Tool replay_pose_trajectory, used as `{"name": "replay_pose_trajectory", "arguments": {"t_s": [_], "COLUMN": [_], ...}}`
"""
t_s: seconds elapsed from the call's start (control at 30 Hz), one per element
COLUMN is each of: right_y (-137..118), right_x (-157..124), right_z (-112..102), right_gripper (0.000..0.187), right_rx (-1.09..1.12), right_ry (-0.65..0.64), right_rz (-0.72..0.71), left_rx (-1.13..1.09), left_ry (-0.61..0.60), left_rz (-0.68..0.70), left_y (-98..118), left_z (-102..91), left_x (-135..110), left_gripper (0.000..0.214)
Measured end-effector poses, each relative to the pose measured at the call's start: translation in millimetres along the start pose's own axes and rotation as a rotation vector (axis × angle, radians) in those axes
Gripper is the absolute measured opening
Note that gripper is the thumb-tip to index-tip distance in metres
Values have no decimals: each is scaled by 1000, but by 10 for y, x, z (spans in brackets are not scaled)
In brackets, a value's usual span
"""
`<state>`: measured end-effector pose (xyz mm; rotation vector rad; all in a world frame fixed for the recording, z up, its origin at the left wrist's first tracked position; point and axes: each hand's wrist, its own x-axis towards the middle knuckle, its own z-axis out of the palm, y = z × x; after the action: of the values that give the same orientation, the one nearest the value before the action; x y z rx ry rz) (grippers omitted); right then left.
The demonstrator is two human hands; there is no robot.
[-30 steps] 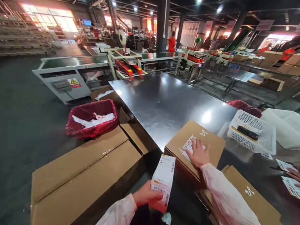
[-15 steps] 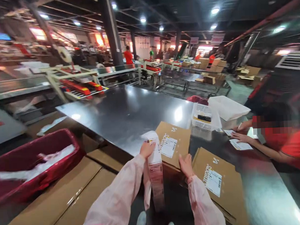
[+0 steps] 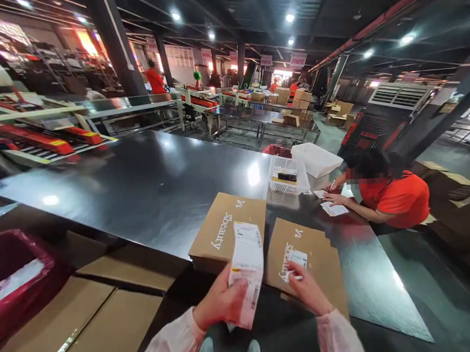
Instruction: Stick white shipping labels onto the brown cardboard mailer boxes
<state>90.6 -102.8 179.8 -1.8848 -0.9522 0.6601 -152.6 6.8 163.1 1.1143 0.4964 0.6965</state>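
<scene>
My left hand (image 3: 224, 296) grips a folded strip of printed shipping labels (image 3: 248, 248), thumb across its lower part. Behind the strip stands a pile of flat brown cardboard boxes (image 3: 209, 221) with white "Sbeauty" lettering on top. To the right, my right hand (image 3: 308, 287) is over a second box pile (image 3: 320, 271), fingers curled at a white label (image 3: 298, 257) there. The hand covers part of that label, and whether a loose piece sits in the fingertips is unclear.
Across the metal table (image 3: 142, 185), a person in an orange shirt (image 3: 399, 200) writes on white cards (image 3: 335, 209). Near them is a white perforated basket (image 3: 284, 181). At lower left are a red-lined bin (image 3: 48, 267) and large cartons (image 3: 109, 327).
My view has turned right. My right hand has moved from the left box pile to the right one. The left pile's top lettering now shows uncovered. The label strip is held up more.
</scene>
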Motion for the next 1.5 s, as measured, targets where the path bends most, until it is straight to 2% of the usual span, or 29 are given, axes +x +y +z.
{"name": "replay_pose_trajectory", "arguments": {"t_s": [0.03, 0.1, 0.13, 0.17, 0.2, 0.27, 0.33, 0.43, 0.57, 0.67, 0.73, 0.8, 0.87, 0.93, 1.0, 1.1, 1.17, 1.2, 1.27, 1.33, 1.37, 1.43, 1.5], "right_y": [-116, -302, -361, -398, -418, -440, -491, -662, -874, -910, -893, -871, -861, -872, -897, -927, -919, -905, -864, -805, -770, -694, -634], "right_x": [-66, -209, -274, -325, -354, -328, -195, 71, 251, 276, 316, 416, 606, 892, 1245, 1747, 1949, 1995, 1981, 1874, 1810, 1719, 1725], "right_z": [251, 696, 860, 976, 1048, 1090, 1062, 1020, 1075, 1180, 1255, 1318, 1358, 1374, 1380, 1431, 1516, 1575, 1721, 1882, 1954, 2061, 2135], "right_gripper": [63, 62, 59, 56, 53, 52, 53, 47, 34, 35, 35, 35, 34, 32, 29, 27, 29, 35, 63, 86, 87, 80, 76], "right_rx": [77, 290, 370, 416, 417, 354, 275, 123, -73, -78, -49, -19, -21, -87, -210, -368, -435, -462, -546, -696, -780, -908, -919], "right_ry": [-110, -228, -273, -321, -384, -504, -488, -385, -414, -396, -391, -373, -310, -193, -72, 10, 13, 16, 33, 26, -19, -195, -355], "right_rz": [-21, -21, -10, 2, 11, -1, -35, -115, -197, -206, -196, -215, -284, -359, -381, -353, -328, -312, -320, -426, -507, -624, -614], "left_rx": [28, 75, 72, 49, 15, -46, -45, -8, 82, 143, 134, 84, -14, -106, -169, -183, -142, -111, -66, -28, -9, 14, -15], "left_ry": [-94, -259, -280, -249, -160, 101, 284, 369, 492, 621, 653, 612, 469, 318, 220, 138, 148, 182, 266, 400, 507, 766, 998], "left_rz": [-15, -45, -42, -30, -19, -29, -78, -59, 39, 104, 125, 112, 41, -45, -92, -152, -199, -220, -244, -241, -227, -215, -266], "left_y": [-32, -53, -44, -27, -10, 10, -8, -84, -187, -234, -237, -223, -215, -234, -287, -411, -510, -565, -690, -848, -942, -1163, -1418], "left_z": [-5, -29, -47, -66, -87, -124, -148, -152, -157, -198, -246, -314, -399, -496, -593, -717, -780, -808, -872, -959, -1014, -1135, -1232], "left_x": [-45, -92, -94, -83, -64, -17, 17, 26, 39, 113, 187, 260, 310, 326, 314, 287, 281, 275, 225, 76, -53, -441, -1006], "left_gripper": [60, 58, 58, 58, 58, 51, 43, 37, 31, 39, 43, 38, 40, 48, 51, 55, 52, 49, 42, 42, 46, 58, 55]}}
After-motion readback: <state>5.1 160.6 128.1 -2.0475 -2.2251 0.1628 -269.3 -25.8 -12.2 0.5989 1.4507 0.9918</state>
